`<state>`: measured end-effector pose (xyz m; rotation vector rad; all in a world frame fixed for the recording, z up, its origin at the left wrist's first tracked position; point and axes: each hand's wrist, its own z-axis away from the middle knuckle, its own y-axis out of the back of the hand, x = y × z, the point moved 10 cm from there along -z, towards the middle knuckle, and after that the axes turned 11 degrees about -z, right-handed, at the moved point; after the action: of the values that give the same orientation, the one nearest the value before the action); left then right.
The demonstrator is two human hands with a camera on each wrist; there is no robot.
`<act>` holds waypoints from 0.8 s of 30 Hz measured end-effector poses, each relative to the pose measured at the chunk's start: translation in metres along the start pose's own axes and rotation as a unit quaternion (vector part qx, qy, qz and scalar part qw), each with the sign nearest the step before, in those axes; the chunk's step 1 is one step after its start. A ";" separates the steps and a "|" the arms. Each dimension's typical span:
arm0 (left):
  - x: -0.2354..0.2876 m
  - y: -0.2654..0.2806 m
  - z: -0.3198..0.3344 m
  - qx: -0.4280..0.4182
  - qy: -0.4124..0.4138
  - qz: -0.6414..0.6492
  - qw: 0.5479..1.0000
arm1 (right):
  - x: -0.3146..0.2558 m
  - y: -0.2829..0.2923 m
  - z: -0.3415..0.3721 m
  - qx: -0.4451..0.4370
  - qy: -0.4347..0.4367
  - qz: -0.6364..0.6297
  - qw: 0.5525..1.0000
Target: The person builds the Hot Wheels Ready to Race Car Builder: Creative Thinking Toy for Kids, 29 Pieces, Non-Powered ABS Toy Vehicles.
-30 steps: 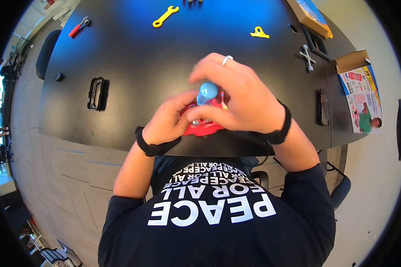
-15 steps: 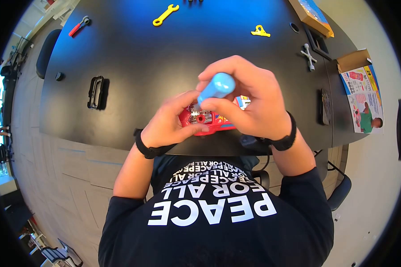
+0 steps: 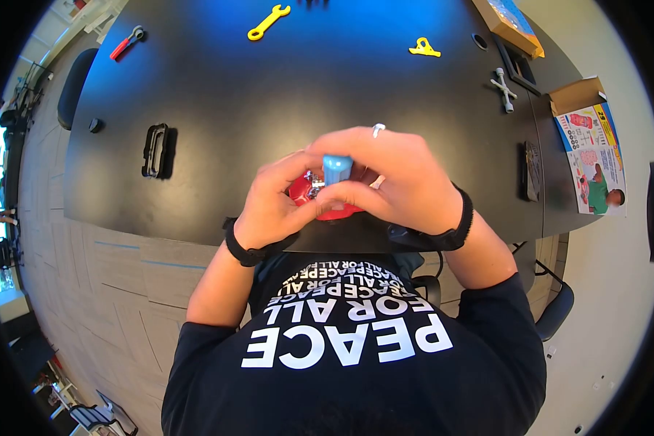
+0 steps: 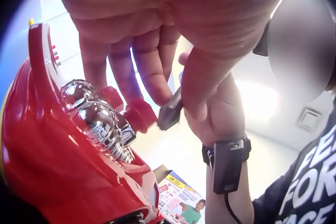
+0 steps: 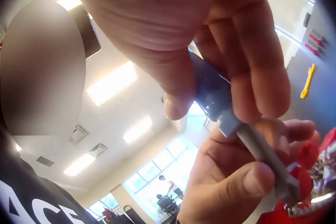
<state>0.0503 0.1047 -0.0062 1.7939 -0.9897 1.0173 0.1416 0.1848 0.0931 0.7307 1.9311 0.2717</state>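
My right hand (image 3: 407, 171) grips the blue handle of a toy screwdriver (image 5: 210, 90), its thumb and fingers wrapped round it. The grey shaft slants down, and its flat tip is close beside a red plastic bolt (image 4: 139, 113). That bolt stands out from the chrome engine (image 4: 100, 121) of a red toy car (image 4: 58, 145). My left hand (image 3: 272, 200) holds the car at its engine end, thumb on the near side and fingers on the far side. In the head view both hands hide much of the car.
Farther back lie a yellow wrench (image 3: 270, 23), a red-handled ratchet (image 3: 127, 43) and a small yellow part (image 3: 424, 49). A black frame (image 3: 152, 151) lies left. At the right are a grey cross wrench (image 3: 503, 92) and a printed toy box (image 3: 592, 152) by the edge.
The right hand first lifted the screwdriver up and rightward, tilting it and baring the engine. Now it has come back over the car, more upright. The left hand has stayed at the car.
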 end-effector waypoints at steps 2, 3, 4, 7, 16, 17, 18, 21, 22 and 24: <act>-0.007 0.003 0.002 0.004 0.023 -0.032 0.999 | -0.006 -0.004 0.001 -0.009 0.023 0.016 1.000; -0.005 0.004 0.002 0.005 0.024 -0.032 0.999 | -0.010 -0.006 0.003 -0.027 0.010 0.041 0.999; 0.000 0.005 0.002 0.012 0.018 -0.018 1.000 | -0.013 -0.008 0.003 -0.046 -0.004 0.065 0.997; 0.009 0.006 0.000 0.022 -0.011 -0.008 1.000 | -0.023 0.015 -0.002 0.027 0.012 0.018 0.999; -0.005 0.001 0.004 0.014 0.023 -0.002 1.000 | -0.010 0.004 0.003 -0.020 -0.040 0.116 0.992; -0.006 -0.001 0.004 0.006 0.033 0.017 0.999 | -0.003 0.002 0.005 -0.057 -0.080 0.158 0.982; -0.005 0.001 0.004 0.004 0.032 0.016 0.999 | -0.005 0.001 0.000 -0.055 -0.080 0.159 0.982; 0.005 -0.003 0.002 -0.053 -0.008 -0.061 0.997 | -0.020 0.011 -0.013 0.029 0.007 -0.011 1.000; 0.004 -0.003 0.004 -0.054 -0.004 -0.039 0.998 | -0.020 0.001 -0.010 -0.033 0.027 -0.002 0.999; 0.009 -0.004 0.007 -0.052 0.002 -0.018 0.998 | -0.021 -0.010 -0.004 -0.095 0.050 0.003 0.994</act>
<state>0.0587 0.0978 -0.0011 1.7171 -0.9859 0.9304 0.1405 0.1648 0.1050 0.6072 1.9641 0.4980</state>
